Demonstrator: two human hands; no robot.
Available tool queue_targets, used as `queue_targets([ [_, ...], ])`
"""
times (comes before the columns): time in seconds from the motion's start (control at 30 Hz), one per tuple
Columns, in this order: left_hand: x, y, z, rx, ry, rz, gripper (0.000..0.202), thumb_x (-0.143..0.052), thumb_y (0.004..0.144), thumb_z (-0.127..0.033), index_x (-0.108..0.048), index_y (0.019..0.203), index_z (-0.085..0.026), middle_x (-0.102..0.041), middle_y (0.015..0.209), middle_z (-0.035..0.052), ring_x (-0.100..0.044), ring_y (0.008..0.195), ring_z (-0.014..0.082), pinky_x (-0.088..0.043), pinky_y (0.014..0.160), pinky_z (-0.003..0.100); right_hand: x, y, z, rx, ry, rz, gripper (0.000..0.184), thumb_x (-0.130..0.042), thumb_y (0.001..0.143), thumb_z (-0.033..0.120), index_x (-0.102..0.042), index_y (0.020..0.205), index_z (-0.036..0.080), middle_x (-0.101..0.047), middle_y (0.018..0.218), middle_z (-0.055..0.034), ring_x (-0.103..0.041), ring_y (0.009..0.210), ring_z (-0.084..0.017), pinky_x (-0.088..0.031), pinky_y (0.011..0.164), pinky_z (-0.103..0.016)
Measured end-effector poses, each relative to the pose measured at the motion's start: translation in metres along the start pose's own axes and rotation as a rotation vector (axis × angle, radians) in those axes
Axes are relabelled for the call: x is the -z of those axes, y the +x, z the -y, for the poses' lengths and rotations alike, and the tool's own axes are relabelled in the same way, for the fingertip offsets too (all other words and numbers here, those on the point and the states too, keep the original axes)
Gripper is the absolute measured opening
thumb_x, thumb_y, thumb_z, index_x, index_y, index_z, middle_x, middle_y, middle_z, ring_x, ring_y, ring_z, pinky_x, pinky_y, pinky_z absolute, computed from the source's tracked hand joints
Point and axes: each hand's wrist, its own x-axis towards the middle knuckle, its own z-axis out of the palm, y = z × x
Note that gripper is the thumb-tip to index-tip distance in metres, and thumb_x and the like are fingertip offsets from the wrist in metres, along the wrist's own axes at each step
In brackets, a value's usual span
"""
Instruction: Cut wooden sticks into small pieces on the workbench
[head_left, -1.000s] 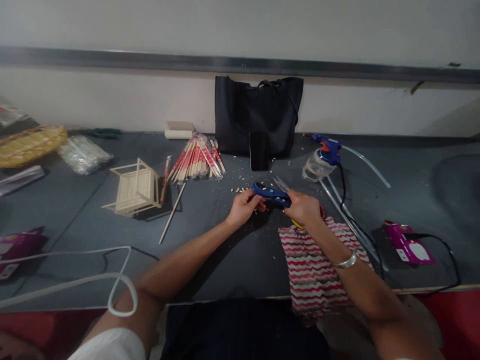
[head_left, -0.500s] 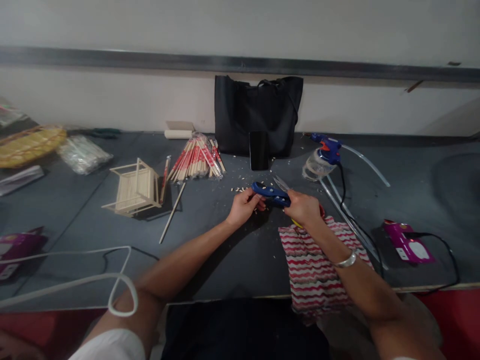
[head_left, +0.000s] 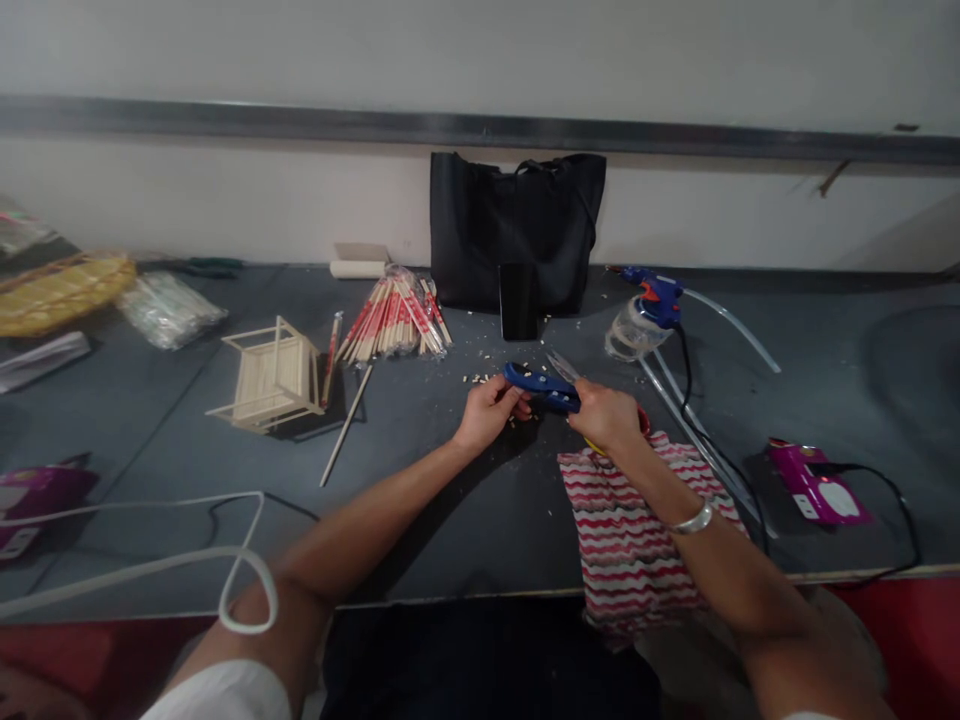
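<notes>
My left hand (head_left: 486, 411) and my right hand (head_left: 609, 417) meet over the middle of the dark table (head_left: 450, 500). Both are closed around blue-handled cutters (head_left: 541, 385), whose metal blades (head_left: 561, 366) point away from me. The left fingers pinch the handle's left end, and whatever small piece they may also hold is hidden. The right hand wraps the other handle. Small wood offcuts (head_left: 480, 378) lie scattered just beyond the hands. My right forearm, with a silver bracelet (head_left: 694, 520), rests on a red-and-white striped cloth (head_left: 622, 530).
A small wooden stick frame (head_left: 270, 378), a loose stick (head_left: 345, 425) and a bundle of wrapped chopsticks (head_left: 394, 320) lie to the left. A black bag (head_left: 517, 225) and phone (head_left: 517, 300) stand behind. A blue glue gun (head_left: 654, 295), cables and a magenta box (head_left: 814, 485) sit right.
</notes>
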Motion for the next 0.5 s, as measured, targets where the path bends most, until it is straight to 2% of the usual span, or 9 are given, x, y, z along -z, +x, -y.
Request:
queue_targets([
  [0.2, 0.002, 0.001, 0.002, -0.025, -0.017, -0.04, 0.025, -0.07, 0.082, -0.04, -0.061, 0.073, -0.018, -0.068, 0.062, -0.0018, -0.066, 0.053, 0.0133, -0.058, 0.053, 0.025, 0.0, -0.002, 0.0, -0.004, 0.008, 0.017, 0.024, -0.057, 0.081, 0.023, -0.07, 0.101, 0.023, -0.076, 0.087, -0.0069, -0.069, 0.078, -0.022, -0.041, 0.064, -0.029],
  [0.33, 0.003, 0.003, 0.006, -0.014, -0.015, -0.058, 0.022, -0.071, 0.081, -0.035, -0.06, 0.072, -0.019, -0.066, 0.058, -0.0025, -0.065, 0.051, 0.014, -0.059, 0.054, 0.027, -0.004, -0.002, -0.001, 0.07, 0.013, -0.034, 0.023, -0.058, 0.077, 0.023, -0.068, 0.098, 0.023, -0.076, 0.091, -0.0065, -0.067, 0.082, -0.022, -0.04, 0.066, -0.029],
  [0.5, 0.003, 0.003, 0.004, -0.048, -0.034, -0.03, 0.031, -0.071, 0.081, -0.047, -0.062, 0.077, -0.018, -0.067, 0.064, -0.001, -0.066, 0.053, 0.0132, -0.058, 0.052, 0.025, -0.01, 0.003, -0.008, 0.062, 0.007, -0.145, 0.023, -0.061, 0.072, 0.021, -0.065, 0.094, 0.019, -0.072, 0.092, -0.0099, -0.063, 0.088, -0.025, -0.039, 0.071, -0.03],
])
